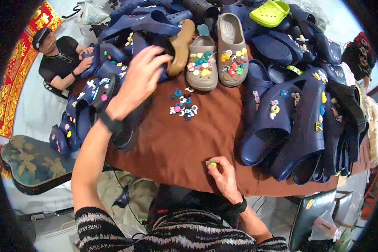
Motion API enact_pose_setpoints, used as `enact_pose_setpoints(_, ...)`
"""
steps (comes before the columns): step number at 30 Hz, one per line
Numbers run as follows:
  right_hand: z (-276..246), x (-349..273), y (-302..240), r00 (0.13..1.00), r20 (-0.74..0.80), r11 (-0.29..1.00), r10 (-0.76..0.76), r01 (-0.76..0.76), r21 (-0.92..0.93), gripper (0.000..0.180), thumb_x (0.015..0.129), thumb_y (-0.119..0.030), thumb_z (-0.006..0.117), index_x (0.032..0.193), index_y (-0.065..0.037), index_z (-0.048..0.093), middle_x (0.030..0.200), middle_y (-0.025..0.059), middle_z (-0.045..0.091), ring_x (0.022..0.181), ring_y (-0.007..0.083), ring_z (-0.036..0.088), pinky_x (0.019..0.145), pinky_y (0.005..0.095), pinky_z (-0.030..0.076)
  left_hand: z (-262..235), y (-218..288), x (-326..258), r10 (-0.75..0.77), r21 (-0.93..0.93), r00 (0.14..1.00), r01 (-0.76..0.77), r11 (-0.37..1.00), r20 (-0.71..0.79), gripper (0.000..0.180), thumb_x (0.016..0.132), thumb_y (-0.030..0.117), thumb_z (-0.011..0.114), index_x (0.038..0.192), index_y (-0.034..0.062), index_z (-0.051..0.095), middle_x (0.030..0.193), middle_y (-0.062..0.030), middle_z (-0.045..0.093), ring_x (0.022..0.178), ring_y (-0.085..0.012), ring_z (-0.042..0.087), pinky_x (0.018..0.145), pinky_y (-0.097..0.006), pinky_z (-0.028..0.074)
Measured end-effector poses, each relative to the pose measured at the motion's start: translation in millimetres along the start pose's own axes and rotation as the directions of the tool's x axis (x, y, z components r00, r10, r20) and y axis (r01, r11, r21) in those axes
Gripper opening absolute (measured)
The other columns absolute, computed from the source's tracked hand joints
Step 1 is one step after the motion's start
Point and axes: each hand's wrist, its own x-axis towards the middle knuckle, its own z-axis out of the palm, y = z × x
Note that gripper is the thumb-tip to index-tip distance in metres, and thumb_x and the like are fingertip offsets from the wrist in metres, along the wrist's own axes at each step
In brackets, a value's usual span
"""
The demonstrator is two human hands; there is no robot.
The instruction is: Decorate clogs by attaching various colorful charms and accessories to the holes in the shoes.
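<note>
My left hand [140, 77] reaches over the left side of the brown-clothed table, fingers stretched and apart. Its fingertips overlap the edge of a brown clog [181, 50] turned on its side; whether they touch it I cannot tell. Near the table's front edge, my right hand [226, 180] pinches a small green and yellow shoe charm [213, 164]. Two grey-brown clogs stand side by side, the left clog [201, 80] and the right clog [231, 38], both with colourful charms on top. A loose pile of small charms [184, 105] lies on the cloth before them.
Navy slippers [269, 126] with charms crowd the right side; more navy clogs [145, 23] heap at the back. A lime clog [269, 13] tops the heap. At far left, a person [63, 56] handles a navy shoe. A dark patterned seat [38, 164] stands left, a black chair [313, 214] right.
</note>
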Motion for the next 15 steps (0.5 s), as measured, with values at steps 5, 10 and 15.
enact_pose_setpoints(5,12,9,-6,0.998,0.057,0.998,0.004,-0.008,0.069,0.012,0.089,-0.006,0.065,0.100,0.000,0.064,0.091,0.0069,0.065,0.087,0.0146,0.060,0.078,0.0304,0.050,-76,7,-136,-0.467,0.058,0.884,0.465,0.883,0.018,0.032,0.091,0.007,0.058,0.123,0.0039,0.059,0.130,-0.0168,0.054,0.127,-0.0329,0.049,0.109,-0.039,0.037)
enact_pose_setpoints(10,30,19,-5,0.995,0.101,0.999,-0.012,0.008,0.047,0.011,0.091,-0.005,0.063,0.101,0.000,0.062,0.089,0.0049,0.064,0.082,0.0128,0.059,0.075,0.0283,0.049,-75,27,-227,-0.731,-0.086,0.678,0.726,0.682,-0.074,0.036,0.092,0.009,0.060,0.127,0.0027,0.056,0.123,-0.0120,0.058,0.104,-0.0211,0.058,0.089,-0.032,0.047)
enact_pose_setpoints(15,34,20,-14,0.993,0.110,0.998,0.032,-0.038,0.051,0.012,0.094,-0.008,0.062,0.102,0.000,0.062,0.084,0.0007,0.061,0.072,0.0083,0.057,0.068,0.0246,0.047,-45,20,-246,-0.705,-0.059,0.707,0.703,0.709,-0.050,0.043,0.091,0.013,0.062,0.132,0.0026,0.052,0.126,-0.0174,0.057,0.116,-0.0321,0.057,0.099,-0.037,0.044)
